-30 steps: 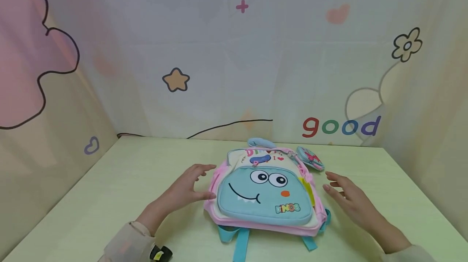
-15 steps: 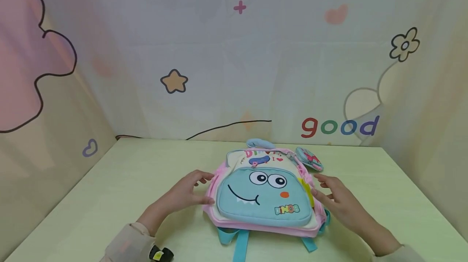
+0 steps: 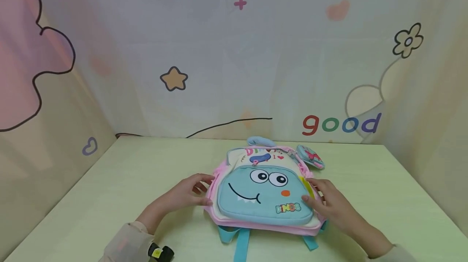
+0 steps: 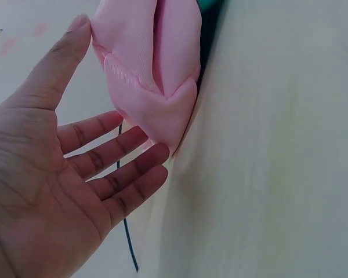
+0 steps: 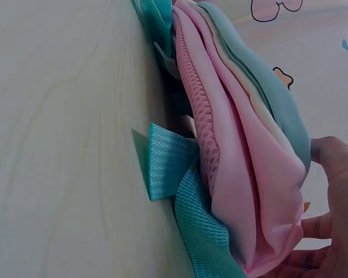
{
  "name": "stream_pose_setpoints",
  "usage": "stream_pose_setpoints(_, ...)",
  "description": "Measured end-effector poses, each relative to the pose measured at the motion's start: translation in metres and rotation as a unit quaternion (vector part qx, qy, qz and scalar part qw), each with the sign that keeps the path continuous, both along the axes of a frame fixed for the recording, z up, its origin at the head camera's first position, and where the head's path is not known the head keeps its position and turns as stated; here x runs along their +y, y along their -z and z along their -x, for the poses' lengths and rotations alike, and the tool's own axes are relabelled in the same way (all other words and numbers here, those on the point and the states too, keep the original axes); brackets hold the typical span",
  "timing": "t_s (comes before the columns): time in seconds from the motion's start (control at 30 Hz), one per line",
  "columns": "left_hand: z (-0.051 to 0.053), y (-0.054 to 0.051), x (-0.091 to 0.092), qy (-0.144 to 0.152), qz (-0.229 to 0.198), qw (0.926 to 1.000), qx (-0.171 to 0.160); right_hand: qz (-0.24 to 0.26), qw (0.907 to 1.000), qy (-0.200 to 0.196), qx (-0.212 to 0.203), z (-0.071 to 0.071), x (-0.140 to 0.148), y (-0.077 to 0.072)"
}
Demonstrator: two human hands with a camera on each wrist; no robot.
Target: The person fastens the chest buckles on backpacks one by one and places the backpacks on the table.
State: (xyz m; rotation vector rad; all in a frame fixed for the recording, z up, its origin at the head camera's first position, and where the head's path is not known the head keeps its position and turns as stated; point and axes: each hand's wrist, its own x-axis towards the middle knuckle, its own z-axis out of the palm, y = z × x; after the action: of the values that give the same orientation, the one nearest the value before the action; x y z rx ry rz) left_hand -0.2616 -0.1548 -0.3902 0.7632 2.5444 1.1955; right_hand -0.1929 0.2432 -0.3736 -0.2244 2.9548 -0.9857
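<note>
A small backpack (image 3: 265, 195), pink and white with a light blue face pocket, lies on the table with its front up. My left hand (image 3: 184, 193) is at its left side; in the left wrist view this hand (image 4: 64, 156) has its fingers extended, their tips at the pink side (image 4: 145, 75). On the other side, my right hand (image 3: 334, 205) has its thumb on the front pocket and its fingers by the right edge. The right wrist view shows the right hand (image 5: 336, 214) against the bag's pink and blue side (image 5: 249, 150), its fingers partly hidden.
A small patterned pouch (image 3: 310, 157) lies at the bag's upper right. Teal straps (image 3: 241, 245) stick out below the bag on the pale table (image 3: 120, 180). A dark object (image 3: 161, 253) is beside the left sleeve. A printed curtain (image 3: 219, 50) stands behind.
My right hand has moved left from beside the bag to its right edge and front pocket. The left hand has shifted slightly down along the left side. The bag has stayed in place.
</note>
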Motion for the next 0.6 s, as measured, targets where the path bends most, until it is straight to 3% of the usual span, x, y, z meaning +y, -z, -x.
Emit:
stream_pose_setpoints(0.2,0.001,0.006,0.002,0.006,-0.027,0.9996,-0.009,-0.031,0.9993,-0.006,0.020,-0.001,-0.005,0.003)
stream_pose_setpoints(0.4,-0.001,0.013,0.005,-0.004,-0.060,0.9976,-0.035,-0.031,0.9985,-0.009,0.045,-0.004,-0.008,0.005)
stream_pose_setpoints(0.6,-0.002,0.018,0.004,-0.009,-0.089,0.9949,-0.047,-0.036,0.9985,-0.011,0.040,-0.002,-0.010,0.006)
